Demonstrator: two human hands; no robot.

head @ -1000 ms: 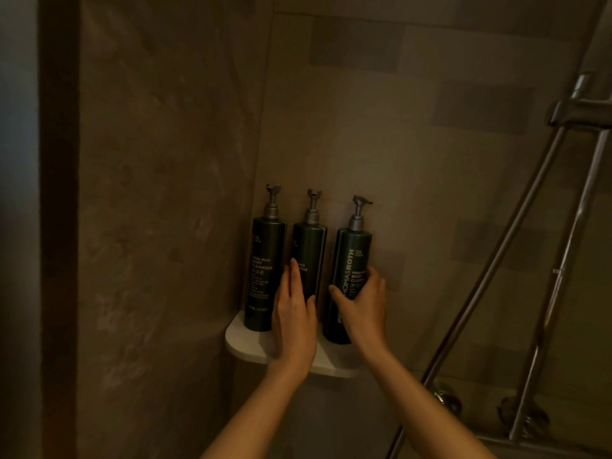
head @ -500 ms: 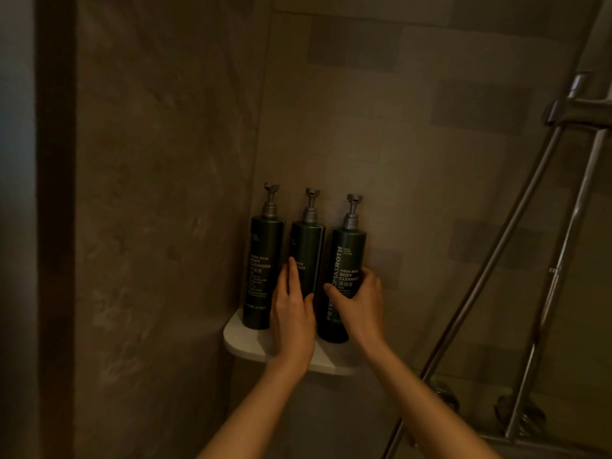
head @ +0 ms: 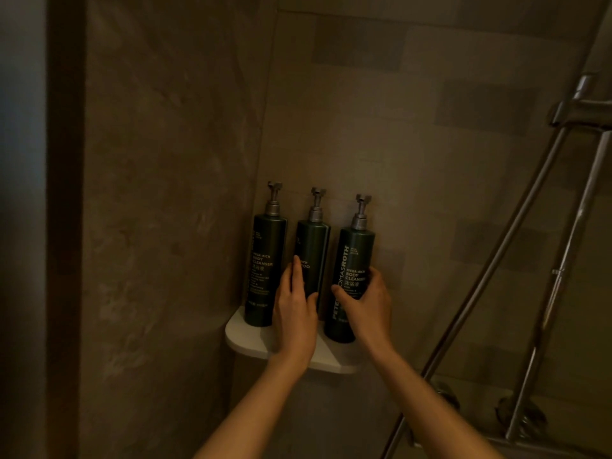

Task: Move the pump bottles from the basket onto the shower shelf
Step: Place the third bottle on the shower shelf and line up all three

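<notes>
Shelf (head: 251, 346) inspection: a small white rounded corner shelf is fixed where the left wall meets the far tiled wall, and three dark green pump bottles stand upright on it in a row. Lighting is dim.

Left bottle (head: 264, 260) stands nearest the left wall, label reading "BODY CLEANSER" facing the camera, grey pump on top. It is not touched by either hand as far as can be seen.

Middle bottle (head: 313, 246) stands just beside it, set slightly farther back toward the corner. The left hand (head: 295, 313) lies flat against its front, fingers extended and held together, thumb resting on the bottle's right side. The fingers are laid on it and not wrapped round it; the lower part of the bottle is hidden behind the hand.

Right bottle (head: 352, 260) stands at the near right end of the shelf, its base close to the front edge, with "BODY CLEANSER" and vertical brand lettering visible. The right hand (head: 364, 303) grips it at mid-height, thumb on the left face and fingers curled round the right side. The bottle appears upright with its base on the shelf.

Both forearms reach up from the near bottom edge. Chrome shower rails (head: 516, 260) run diagonally at the right, well apart from the shelf. No basket is visible.
</notes>
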